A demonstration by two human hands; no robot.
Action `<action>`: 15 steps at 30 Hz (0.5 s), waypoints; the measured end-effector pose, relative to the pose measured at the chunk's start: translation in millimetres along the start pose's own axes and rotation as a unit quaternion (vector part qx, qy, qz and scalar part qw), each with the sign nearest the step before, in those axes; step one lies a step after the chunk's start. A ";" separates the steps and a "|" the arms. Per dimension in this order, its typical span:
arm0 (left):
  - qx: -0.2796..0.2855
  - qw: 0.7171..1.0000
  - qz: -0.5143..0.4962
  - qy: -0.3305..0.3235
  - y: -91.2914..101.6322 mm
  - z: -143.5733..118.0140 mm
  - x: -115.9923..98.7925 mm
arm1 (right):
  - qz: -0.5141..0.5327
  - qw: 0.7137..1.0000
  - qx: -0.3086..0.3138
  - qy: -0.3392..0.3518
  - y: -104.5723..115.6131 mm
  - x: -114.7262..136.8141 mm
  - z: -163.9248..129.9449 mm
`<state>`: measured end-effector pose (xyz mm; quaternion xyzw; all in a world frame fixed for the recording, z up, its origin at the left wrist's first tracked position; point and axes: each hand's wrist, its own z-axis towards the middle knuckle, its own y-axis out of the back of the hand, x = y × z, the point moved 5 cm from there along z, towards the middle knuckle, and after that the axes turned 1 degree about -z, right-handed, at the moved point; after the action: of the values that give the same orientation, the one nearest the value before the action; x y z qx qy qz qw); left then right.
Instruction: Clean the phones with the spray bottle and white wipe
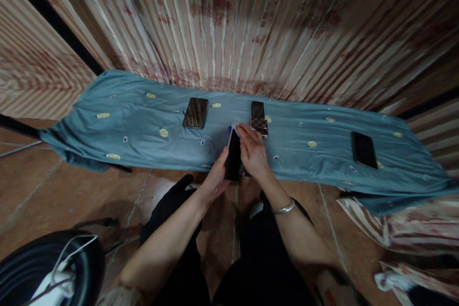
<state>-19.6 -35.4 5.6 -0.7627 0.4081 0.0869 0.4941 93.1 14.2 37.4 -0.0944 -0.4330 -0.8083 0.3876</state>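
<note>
My left hand grips a black phone by its lower end, tilted upright above the blue cloth. My right hand presses a small white wipe against the phone's top edge. A silver bracelet sits on my right wrist. Just beyond my right hand lies a phone with a checkered case.
A dark phone with a glossy brown back lies left of centre on the cloth. Another black phone lies at the right. A striped curtain hangs behind. A black wheel is at the lower left, on the tiled floor.
</note>
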 end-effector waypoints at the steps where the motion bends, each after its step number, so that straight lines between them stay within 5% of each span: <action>1: 0.006 1.000 0.003 -0.002 0.5 1.3 0.9 | -0.002 1.000 0.001 0.003 -0.1 0.8 -0.2; 15: 0.005 0.999 0.032 -0.012 7.3 7.3 3.8 | -0.007 0.999 0.027 0.019 0.1 5.5 -2.1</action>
<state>-20.3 -32.7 -5.1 -0.7459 0.4269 0.1098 0.4993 89.8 9.6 38.8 -0.0656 -0.4478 -0.8010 0.3920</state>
